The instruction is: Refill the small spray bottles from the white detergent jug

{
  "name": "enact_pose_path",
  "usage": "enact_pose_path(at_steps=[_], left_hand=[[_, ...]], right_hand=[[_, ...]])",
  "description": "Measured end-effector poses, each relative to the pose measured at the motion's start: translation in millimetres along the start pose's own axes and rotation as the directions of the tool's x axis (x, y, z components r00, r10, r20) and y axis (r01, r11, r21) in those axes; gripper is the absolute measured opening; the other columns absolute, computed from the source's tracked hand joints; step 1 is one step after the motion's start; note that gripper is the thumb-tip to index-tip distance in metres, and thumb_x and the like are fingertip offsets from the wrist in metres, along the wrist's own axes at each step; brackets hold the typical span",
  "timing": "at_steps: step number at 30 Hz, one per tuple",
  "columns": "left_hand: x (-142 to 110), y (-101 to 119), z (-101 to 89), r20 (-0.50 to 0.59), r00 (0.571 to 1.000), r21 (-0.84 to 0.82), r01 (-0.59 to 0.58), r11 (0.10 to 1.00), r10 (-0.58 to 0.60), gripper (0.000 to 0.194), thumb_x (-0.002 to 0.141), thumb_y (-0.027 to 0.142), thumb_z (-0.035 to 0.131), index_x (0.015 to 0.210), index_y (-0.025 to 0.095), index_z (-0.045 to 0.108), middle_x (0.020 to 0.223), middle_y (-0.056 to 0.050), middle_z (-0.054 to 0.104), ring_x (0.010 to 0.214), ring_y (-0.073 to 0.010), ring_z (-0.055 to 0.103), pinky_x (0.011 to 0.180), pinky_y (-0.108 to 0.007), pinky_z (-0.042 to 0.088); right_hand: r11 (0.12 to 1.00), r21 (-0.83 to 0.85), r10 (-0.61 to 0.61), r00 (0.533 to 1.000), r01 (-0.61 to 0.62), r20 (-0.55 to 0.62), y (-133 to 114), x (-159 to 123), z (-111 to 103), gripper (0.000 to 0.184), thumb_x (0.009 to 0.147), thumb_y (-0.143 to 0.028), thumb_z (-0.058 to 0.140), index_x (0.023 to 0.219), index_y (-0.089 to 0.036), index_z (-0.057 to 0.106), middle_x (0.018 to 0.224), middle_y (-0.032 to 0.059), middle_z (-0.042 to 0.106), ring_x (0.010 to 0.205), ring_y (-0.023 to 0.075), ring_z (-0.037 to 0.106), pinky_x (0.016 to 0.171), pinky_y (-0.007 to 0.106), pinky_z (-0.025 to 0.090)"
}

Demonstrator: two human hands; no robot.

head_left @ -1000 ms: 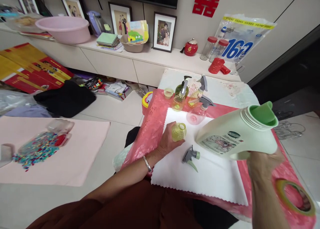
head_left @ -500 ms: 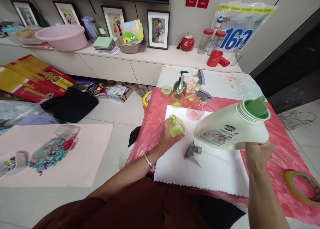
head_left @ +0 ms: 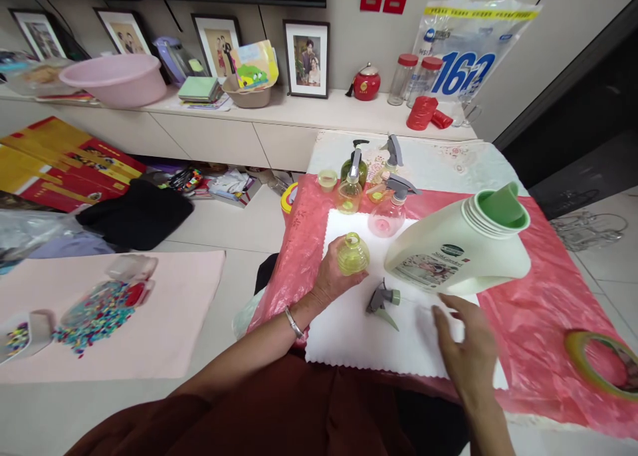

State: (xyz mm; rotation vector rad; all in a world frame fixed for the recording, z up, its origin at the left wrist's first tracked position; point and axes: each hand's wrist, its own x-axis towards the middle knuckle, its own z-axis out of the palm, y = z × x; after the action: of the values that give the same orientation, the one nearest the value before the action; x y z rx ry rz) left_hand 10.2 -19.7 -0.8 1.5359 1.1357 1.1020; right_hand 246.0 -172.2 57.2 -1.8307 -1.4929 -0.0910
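Observation:
Wrapped round a small yellow-green clear bottle [head_left: 353,255] with an uncapped neck, my left hand [head_left: 335,273] keeps it upright over the white scalloped mat [head_left: 343,336]. My right hand [head_left: 466,346] is empty with fingers apart, just in front of a large pale green jug [head_left: 448,243]. The jug stands uncapped, a green spout in its mouth. Between my hands a grey trigger spray head [head_left: 383,299] lies on the mat. Behind stand a pink clear spray bottle [head_left: 386,218], a yellowish pump bottle [head_left: 349,197] and a dark green pump bottle [head_left: 359,170].
A small cup [head_left: 327,179] stands at the table's back left. A tape roll [head_left: 601,363] lies on the red plastic sheet [head_left: 528,330] at right. Beyond the table, a cabinet top holds a pink basin [head_left: 114,80], frames and jars. Colourful beads [head_left: 100,316] lie on a pink cloth at left.
My right hand has let go of the jug's handle and moved left and down toward the mat. The bottle in my left hand is now more upright.

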Motion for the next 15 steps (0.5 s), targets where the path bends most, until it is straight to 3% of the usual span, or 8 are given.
enact_pose_path(at_steps=[2, 4, 10, 13, 15], left_hand=[[-1, 0, 0.2, 0.017, 1.000, 0.016, -0.026, 1.000, 0.026, 0.095, 0.062, 0.059, 0.088, 0.138, 0.028, 0.041, 0.140, -0.013, 0.059, 0.132, -0.0358, 0.060, 0.111, -0.056, 0.051], [-1, -1, 0.7, 0.027, 0.998, 0.029, -0.061, 0.998, 0.060, 0.095, 0.063, 0.060, 0.087, 0.139, 0.027, 0.040, 0.142, -0.014, 0.057, 0.134, -0.0356, 0.058, 0.113, -0.056, 0.049], [-2, -2, 1.5, 0.056, 0.991, 0.056, -0.124, 0.991, 0.121, 0.098, 0.068, 0.061, 0.085, 0.142, 0.022, 0.035, 0.143, -0.017, 0.056, 0.135, -0.0359, 0.057, 0.114, -0.056, 0.048], [-2, -2, 1.8, 0.051, 0.993, 0.067, -0.111, 0.992, 0.108, 0.097, 0.068, 0.060, 0.085, 0.143, 0.023, 0.035, 0.143, -0.016, 0.056, 0.135, -0.0362, 0.057, 0.113, -0.056, 0.049], [-1, -3, 2.7, 0.039, 0.995, 0.073, -0.097, 0.993, 0.095, 0.096, 0.068, 0.059, 0.086, 0.143, 0.024, 0.036, 0.144, -0.015, 0.055, 0.134, -0.0368, 0.058, 0.113, -0.057, 0.049]], right_hand=[[0.977, -0.042, -0.200, 0.966, 0.209, 0.161, -11, -2, 15, 0.030, 0.106, -0.033, 0.044, 0.122, -0.016, 0.063, 0.118, 0.0098, 0.063, 0.106, 0.0263, 0.061, 0.084, 0.038, 0.051], [0.941, -0.115, -0.279, 0.921, 0.319, 0.270, -22, -2, 30, 0.033, 0.103, -0.020, 0.037, 0.128, -0.015, 0.058, 0.125, 0.0114, 0.060, 0.112, 0.0273, 0.057, 0.084, 0.039, 0.048], [0.877, -0.287, -0.240, 0.869, 0.385, 0.434, -36, -4, 51, 0.037, 0.096, -0.001, 0.037, 0.123, -0.014, 0.058, 0.118, 0.0113, 0.062, 0.106, 0.0242, 0.054, 0.087, 0.040, 0.039], [0.877, -0.285, -0.238, 0.864, 0.388, 0.445, -32, -2, 50, 0.034, 0.093, 0.000, 0.040, 0.116, -0.014, 0.061, 0.113, 0.0113, 0.063, 0.101, 0.0252, 0.054, 0.078, 0.037, 0.039], [0.896, -0.187, -0.294, 0.854, 0.403, 0.430, -31, 4, 43, 0.029, 0.097, -0.006, 0.041, 0.118, -0.015, 0.060, 0.113, 0.0107, 0.062, 0.099, 0.0248, 0.054, 0.076, 0.036, 0.041]])
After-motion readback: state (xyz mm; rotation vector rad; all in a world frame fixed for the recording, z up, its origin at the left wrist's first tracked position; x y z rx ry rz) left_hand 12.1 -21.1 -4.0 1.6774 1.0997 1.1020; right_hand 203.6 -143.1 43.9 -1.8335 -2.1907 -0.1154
